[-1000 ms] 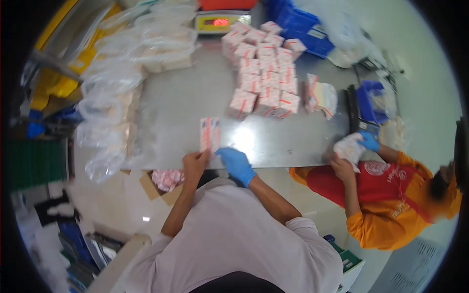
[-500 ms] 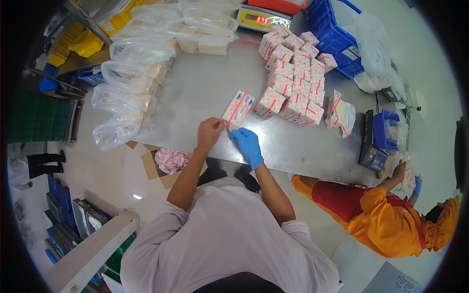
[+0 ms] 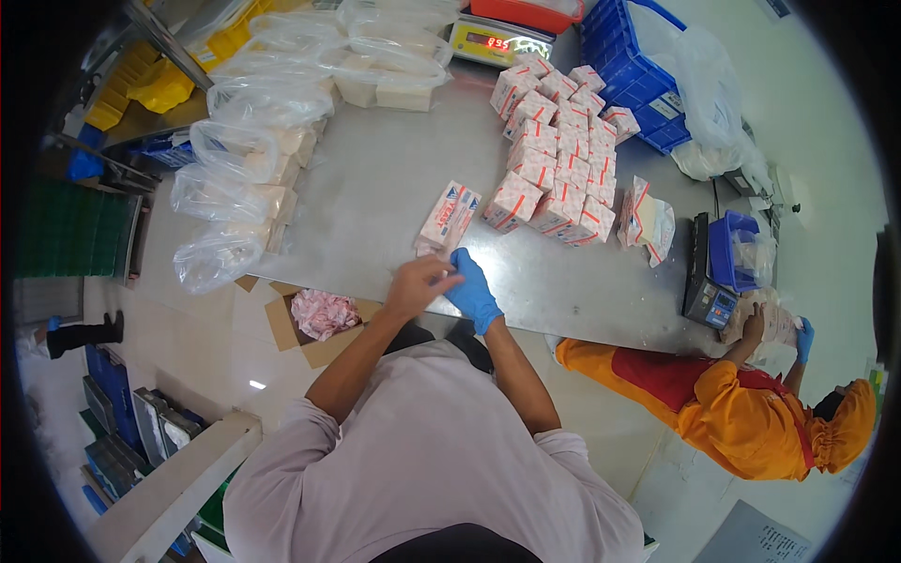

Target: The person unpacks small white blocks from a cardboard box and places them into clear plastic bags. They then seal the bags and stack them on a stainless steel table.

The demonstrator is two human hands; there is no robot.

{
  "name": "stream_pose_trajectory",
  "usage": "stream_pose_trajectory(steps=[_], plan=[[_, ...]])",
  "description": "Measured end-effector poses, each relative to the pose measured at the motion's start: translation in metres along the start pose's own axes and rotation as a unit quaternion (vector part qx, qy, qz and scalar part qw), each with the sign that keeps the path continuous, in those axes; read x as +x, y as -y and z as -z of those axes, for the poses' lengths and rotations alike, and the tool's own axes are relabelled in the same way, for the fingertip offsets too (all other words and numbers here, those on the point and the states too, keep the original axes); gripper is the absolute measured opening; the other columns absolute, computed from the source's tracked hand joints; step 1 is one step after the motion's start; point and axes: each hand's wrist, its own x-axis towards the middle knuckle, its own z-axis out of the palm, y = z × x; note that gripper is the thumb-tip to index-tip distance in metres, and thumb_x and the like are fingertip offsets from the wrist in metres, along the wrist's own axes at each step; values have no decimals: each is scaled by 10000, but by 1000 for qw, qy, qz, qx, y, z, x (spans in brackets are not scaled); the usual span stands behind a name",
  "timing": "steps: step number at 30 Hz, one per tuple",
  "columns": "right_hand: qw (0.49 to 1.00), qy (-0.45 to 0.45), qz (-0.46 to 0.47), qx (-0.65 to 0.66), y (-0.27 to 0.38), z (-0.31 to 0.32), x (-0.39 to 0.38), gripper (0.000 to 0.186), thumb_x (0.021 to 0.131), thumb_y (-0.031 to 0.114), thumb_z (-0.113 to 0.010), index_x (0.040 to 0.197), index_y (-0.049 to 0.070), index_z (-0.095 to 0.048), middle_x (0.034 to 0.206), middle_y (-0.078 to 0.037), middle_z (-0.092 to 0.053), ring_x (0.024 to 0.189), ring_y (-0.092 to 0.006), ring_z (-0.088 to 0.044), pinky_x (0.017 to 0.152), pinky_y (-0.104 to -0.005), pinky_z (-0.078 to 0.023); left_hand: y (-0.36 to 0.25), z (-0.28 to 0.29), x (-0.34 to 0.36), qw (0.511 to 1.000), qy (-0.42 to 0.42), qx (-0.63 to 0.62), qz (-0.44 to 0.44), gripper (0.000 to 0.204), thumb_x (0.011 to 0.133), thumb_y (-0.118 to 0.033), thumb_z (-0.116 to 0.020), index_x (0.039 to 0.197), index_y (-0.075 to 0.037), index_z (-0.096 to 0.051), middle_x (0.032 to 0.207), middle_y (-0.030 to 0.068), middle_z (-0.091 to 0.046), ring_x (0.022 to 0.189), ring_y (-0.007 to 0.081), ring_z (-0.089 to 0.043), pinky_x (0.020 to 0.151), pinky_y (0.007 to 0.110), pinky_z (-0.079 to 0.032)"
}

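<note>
A small paper-wrapped block (image 3: pixel 448 218), white with red stripes and blue marks, lies near the table's front edge. Its near end shows pinkish loose wrapper. My bare left hand (image 3: pixel 419 285) is just below that end, fingers reaching across toward my right wrist side, partly bent and apart. My right hand (image 3: pixel 474 291), in a blue glove, is beside it, fingers closed and pointing at the block's near corner. Whatever its fingertips hold is hidden. Right of the block stand rows of similar wrapped blocks (image 3: pixel 561 159), and a partly opened wrapper (image 3: pixel 646 222) with a pale block lies beyond them.
Clear bags with pale blocks (image 3: pixel 235 202) line the table's left side. A yellow scale (image 3: pixel 497 42) and blue crates (image 3: pixel 633 75) stand at the back. An open carton (image 3: pixel 282 324) of pink paper is below the edge. A co-worker (image 3: pixel 732 413) in orange works at right.
My left hand has drawn back from the block's near end and moved right, beside the gloved hand. The block stays on the table; the whole view has shifted slightly.
</note>
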Motion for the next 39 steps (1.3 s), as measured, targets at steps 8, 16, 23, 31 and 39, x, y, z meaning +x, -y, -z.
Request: stream_pose_trajectory(steps=[8,16,23,31,39], plan=[[923,-49,-184,334,-8,-7,-15,589,1025,470,-357,815,-4,-637,717,-113,-669,613,-194,-635,642,-317,-532,41,2,13,998,-2,-21,55,220,803,-215,-756,870,-9,-715,721,137,-618,621,225,-597,603,348,-471],[893,-176,-163,381,-18,-13,-60,248,973,241,-568,905,15,-646,724,-61,-642,644,-110,-596,610,-243,-482,35,22,7,977,164,90,102,352,748,-163,-763,1073,-55,-679,989,178,-657,895,254,-638,805,380,-493],[956,-203,-179,116,-24,-15,-24,231,919,220,-648,910,-8,-681,705,5,-610,651,-55,-514,582,-239,-420,21,30,119,858,274,297,-319,596,654,-144,-762,1220,-150,-573,1210,77,-544,1225,293,-465,1097,478,-275],[981,-192,30,-11,22,30,6,151,916,127,-623,974,4,-689,922,-26,-632,795,-88,-566,690,-273,-465,8,42,83,914,136,383,-13,614,658,-318,-807,1192,-102,-591,1067,104,-559,1037,288,-527,859,415,-388],[948,-180,-74,250,22,-5,26,251,967,199,-581,1130,9,-597,908,-56,-625,771,-119,-592,703,-267,-495,56,48,11,980,-65,177,-62,380,761,-219,-758,1105,-109,-640,1049,116,-532,984,297,-541,844,427,-411]])
